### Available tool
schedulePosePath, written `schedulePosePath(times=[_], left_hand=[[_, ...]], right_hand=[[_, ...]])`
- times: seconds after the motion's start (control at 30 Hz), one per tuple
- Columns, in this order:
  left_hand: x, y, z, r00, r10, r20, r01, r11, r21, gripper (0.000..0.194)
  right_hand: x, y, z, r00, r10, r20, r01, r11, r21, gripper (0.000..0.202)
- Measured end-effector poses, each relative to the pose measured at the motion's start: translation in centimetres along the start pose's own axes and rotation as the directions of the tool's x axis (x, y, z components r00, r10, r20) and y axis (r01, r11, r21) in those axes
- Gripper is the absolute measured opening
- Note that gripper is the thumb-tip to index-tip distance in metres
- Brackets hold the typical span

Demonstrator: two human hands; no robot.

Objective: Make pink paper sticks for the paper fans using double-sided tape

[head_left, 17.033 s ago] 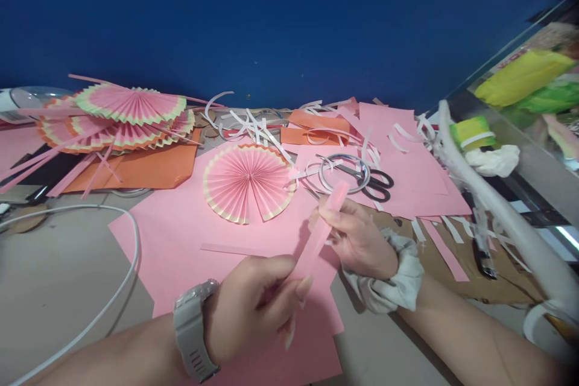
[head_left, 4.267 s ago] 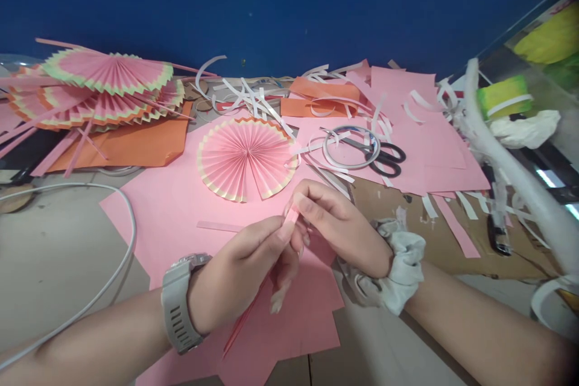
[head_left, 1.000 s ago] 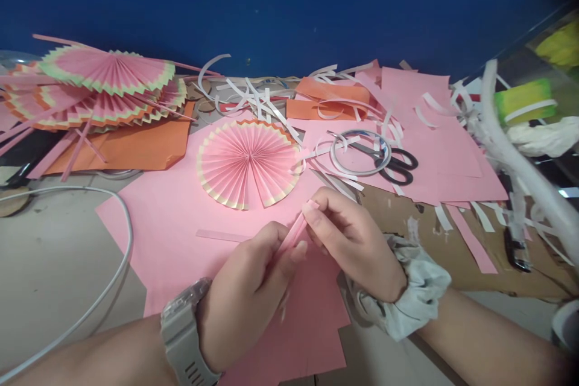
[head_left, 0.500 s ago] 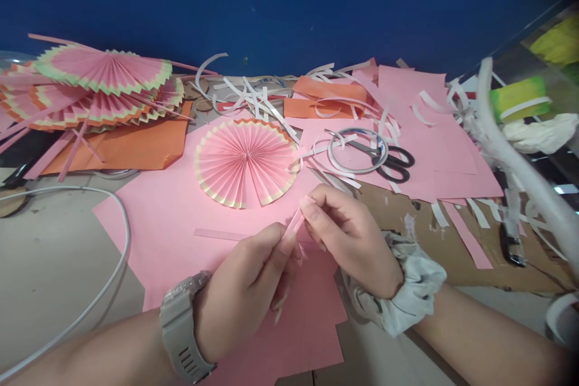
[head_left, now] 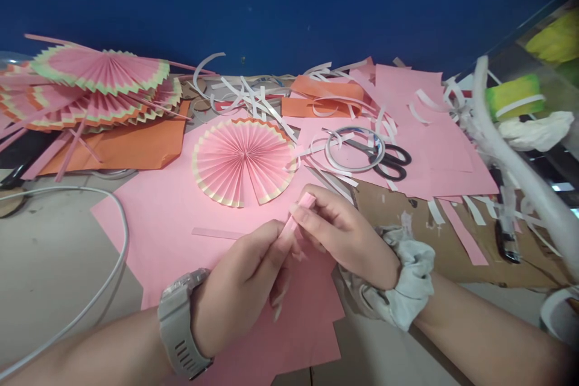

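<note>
A narrow pink paper strip [head_left: 309, 199] is pinched between both hands over pink sheets. My left hand [head_left: 246, 283], with a grey watch [head_left: 183, 319] on its wrist, grips the strip's lower part. My right hand [head_left: 346, 235], wearing a pale scrunchie [head_left: 409, 271], holds it near the upper end; thumb and bent fingers close on it. Just beyond the hands lies a round pleated pink paper fan [head_left: 239, 163] with a yellow and orange rim and a gap at its near side. Another pink strip [head_left: 215, 233] lies flat left of my hands, partly covered by the left hand.
Black-handled scissors [head_left: 393, 163] lie under a tape ring [head_left: 328, 154] on pink paper. Several pleated fans [head_left: 104, 75] are stacked at left above an orange sheet [head_left: 154, 145]. White paper scraps [head_left: 257, 99] litter the back. A box cutter [head_left: 507, 244] rests on cardboard [head_left: 389, 241] at right.
My right fingers have slid slightly down along the pink strip toward the left hand, so more of its upper end shows. The view has shifted a little.
</note>
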State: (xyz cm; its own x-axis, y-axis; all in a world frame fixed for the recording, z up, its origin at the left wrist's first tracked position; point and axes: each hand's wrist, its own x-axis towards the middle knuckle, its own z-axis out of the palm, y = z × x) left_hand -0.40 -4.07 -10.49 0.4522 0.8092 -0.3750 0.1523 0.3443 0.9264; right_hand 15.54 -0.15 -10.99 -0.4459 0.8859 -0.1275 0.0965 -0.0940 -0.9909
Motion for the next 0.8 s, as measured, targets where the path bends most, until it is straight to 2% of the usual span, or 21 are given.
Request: schedulePosePath(times=[0.13,0.2,0.33,0.43,0.53,0.6,0.7,0.77,0.8], left_hand=[[0.0,-0.1,0.0,1.000,-0.001,-0.003,0.001,0.999,-0.052,0.033],[-0.1,-0.1,0.0,1.000,-0.002,0.005,0.002,0.998,-0.059,0.033],[-0.1,0.0,-0.1,0.999,-0.029,0.036,0.029,0.999,-0.017,0.034],[-0.3,0.1,0.0,0.997,-0.034,0.074,0.029,0.998,0.058,0.036],[-0.4,0.1,0.2,0.995,-0.024,0.094,0.021,0.999,0.037,0.035],[-0.3,0.0,0.2,0.997,-0.017,0.079,0.023,0.997,-0.074,0.033],[-0.2,-0.3,0.2,0.998,0.002,0.067,0.010,0.985,-0.172,0.031],[-0.2,-0.4,0.1,0.997,0.019,0.071,-0.007,0.987,-0.161,0.031],[-0.2,-0.4,0.1,0.997,0.025,0.074,-0.014,0.989,-0.146,0.031]], right_hand=[[-0.1,-0.2,0.1,0.997,0.000,0.082,-0.004,0.999,0.043,0.019],[-0.2,-0.2,0.2,0.997,0.004,0.079,-0.008,0.999,0.051,0.017],[0.2,0.3,0.0,0.996,0.025,-0.084,-0.008,0.981,0.196,0.025],[0.9,0.7,-0.7,0.962,0.024,-0.273,0.077,0.932,0.353,0.028],[1.2,0.8,-1.2,0.928,0.008,-0.374,0.137,0.922,0.361,0.030],[0.9,0.7,-1.1,0.947,-0.042,-0.319,0.130,0.957,0.259,0.030],[0.1,0.2,-0.5,0.995,-0.080,-0.059,0.082,0.996,0.027,0.032],[-0.3,-0.1,-0.1,0.993,-0.048,0.104,0.058,0.994,-0.091,0.030],[-0.3,-0.2,0.0,0.989,-0.041,0.139,0.058,0.990,-0.127,0.030]])
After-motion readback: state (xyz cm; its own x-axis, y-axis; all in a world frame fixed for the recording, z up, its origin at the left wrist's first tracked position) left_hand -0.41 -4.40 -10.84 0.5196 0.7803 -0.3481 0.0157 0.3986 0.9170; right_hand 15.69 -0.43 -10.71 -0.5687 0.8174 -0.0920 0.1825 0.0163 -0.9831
